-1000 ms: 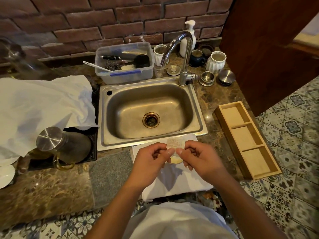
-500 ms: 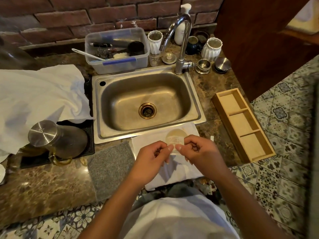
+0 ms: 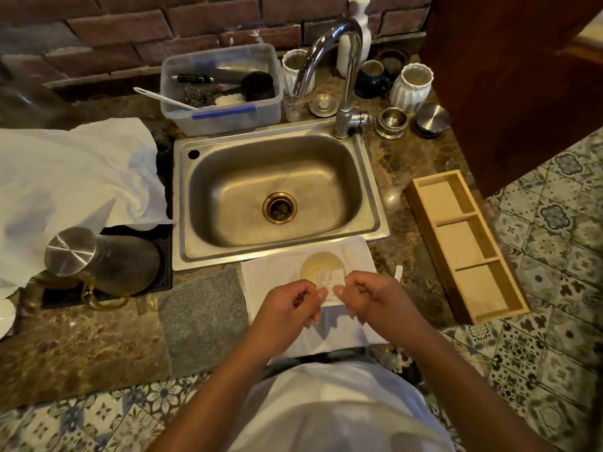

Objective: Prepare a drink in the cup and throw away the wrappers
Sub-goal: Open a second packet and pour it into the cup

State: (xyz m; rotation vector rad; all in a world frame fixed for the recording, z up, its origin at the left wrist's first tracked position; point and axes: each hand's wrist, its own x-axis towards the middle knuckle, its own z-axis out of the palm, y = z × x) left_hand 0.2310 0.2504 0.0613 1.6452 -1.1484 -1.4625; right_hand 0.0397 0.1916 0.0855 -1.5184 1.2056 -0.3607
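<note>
Over cup (image 3: 321, 267), both hands pinch sachet (image 3: 330, 279) edges.

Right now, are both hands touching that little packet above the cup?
Touching. The head view shows the left hand and right hand each pinching a bottom corner of the packet, held over the cup.

Small pale translucent packet (image 3: 330, 282) partly hidden behind fingers (image 3: 321, 293) of both hands; printing too blurred to read. Round cup of pale yellowish liquid (image 3: 318, 264) partly covered by packet; rim barely distinguishable from white cloth (image 3: 270, 272) beneath. Thin pale stick-like item (image 3: 346, 256) beside cup, too small to identify. White scrap (image 3: 398, 273) on brown marble counter (image 3: 81, 347), too small to identify. White pump bottle (image 3: 358, 24) cut off at top edge, partly behind chrome faucet (image 3: 342, 76). White plate (image 3: 5, 316) cut off at left edge. Contents of clear plastic tub (image 3: 222, 119) jumbled, mostly unidentifiable.
</note>
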